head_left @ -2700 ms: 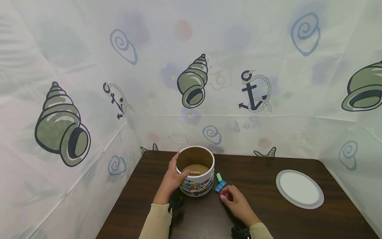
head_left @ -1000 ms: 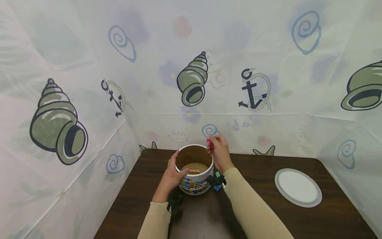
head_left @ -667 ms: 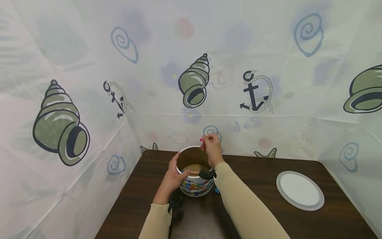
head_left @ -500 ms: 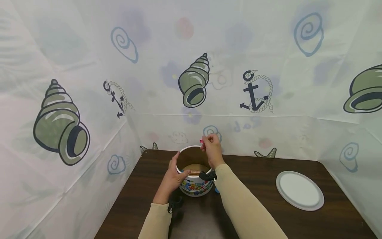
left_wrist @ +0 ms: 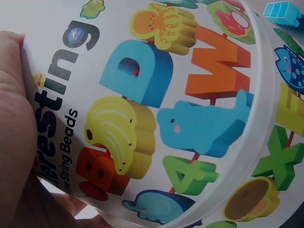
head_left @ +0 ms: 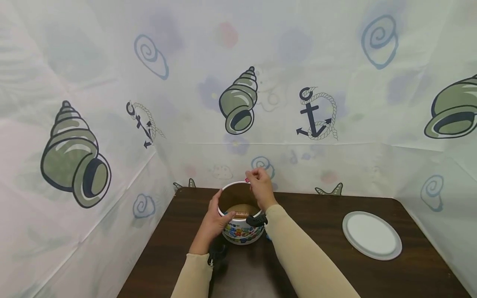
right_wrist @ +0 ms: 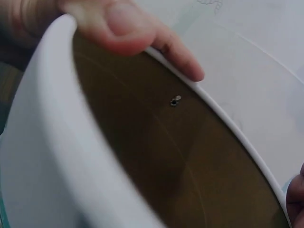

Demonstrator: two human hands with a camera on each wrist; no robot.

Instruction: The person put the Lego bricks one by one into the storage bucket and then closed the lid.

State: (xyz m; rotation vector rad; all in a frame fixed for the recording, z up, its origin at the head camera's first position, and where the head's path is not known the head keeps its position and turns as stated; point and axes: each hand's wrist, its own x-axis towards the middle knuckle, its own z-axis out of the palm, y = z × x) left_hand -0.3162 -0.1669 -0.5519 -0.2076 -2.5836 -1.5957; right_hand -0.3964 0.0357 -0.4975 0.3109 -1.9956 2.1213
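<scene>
My left hand [head_left: 211,222] grips a white bucket [head_left: 235,232] by its left side, thumb over the near rim and fingers round the outside. Colourful letters, animals and the words "String Beads" are printed on the bucket's wall [left_wrist: 137,104]. Above the far right part of the rim, my right hand [head_left: 261,187] pinches a small pink piece [head_left: 247,180], mostly hidden by the fingers. Inside the bucket lies an orange-brown piece [head_left: 242,215]. Behind the bucket's right side a blue block [left_wrist: 282,13] shows on the table; the right wrist hides most of it in the head view.
A round white lid [head_left: 372,236] lies flat on the dark wooden table [head_left: 316,231], to the right. White cloth [head_left: 193,103] printed with shells and anchors hangs behind the table and along its sides.
The right hand has risen from beside the blue block to the bucket's far rim with the pink piece. Most recently it dips slightly there. The left hand keeps its grip on the bucket.
</scene>
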